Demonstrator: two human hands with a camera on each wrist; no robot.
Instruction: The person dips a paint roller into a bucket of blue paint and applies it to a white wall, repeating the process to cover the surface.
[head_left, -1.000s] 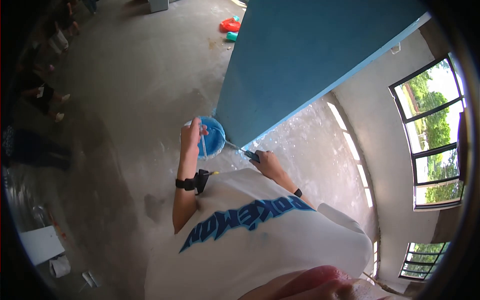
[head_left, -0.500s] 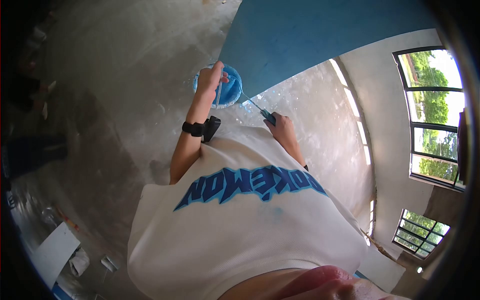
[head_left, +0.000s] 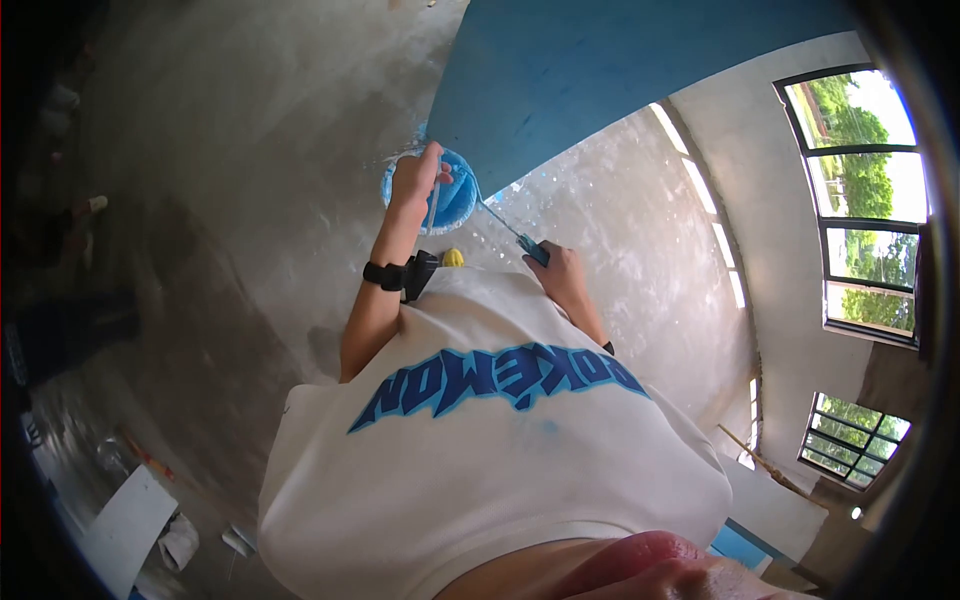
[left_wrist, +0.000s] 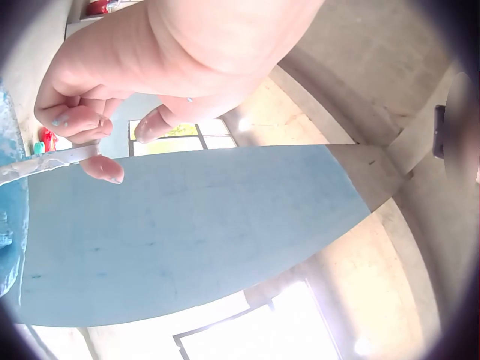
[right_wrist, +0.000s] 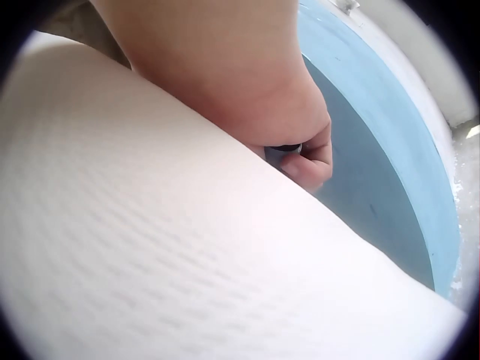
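Note:
In the head view the left hand (head_left: pixel 415 178) holds up a round bucket (head_left: pixel 458 200) with blue paint inside, its fingers hooked round the pale handle (left_wrist: pixel 54 159), which shows in the left wrist view. Blue specks dot those fingers. To the right, the right hand (head_left: pixel 563 271) grips the dark handle of a tool (head_left: pixel 530 244); the tool's thin metal rod runs toward the bucket's right rim. Whether a roller sits on its far end is hidden. In the right wrist view the right hand's fingers (right_wrist: pixel 309 166) curl round the handle, partly behind the white shirt.
A blue-painted wall or pillar (head_left: pixel 600 90) rises just beyond the bucket. Paint spots mark the grey floor (head_left: pixel 640 210). Windows (head_left: pixel 862 200) line the wall at right. A white board (head_left: pixel 125 530) lies at lower left, and a long stick (head_left: pixel 765 462) is at lower right.
The head view has tilted, so the bucket and both hands appear higher than a second ago. Both hands keep their holds, and the tool's rod stays by the bucket's rim.

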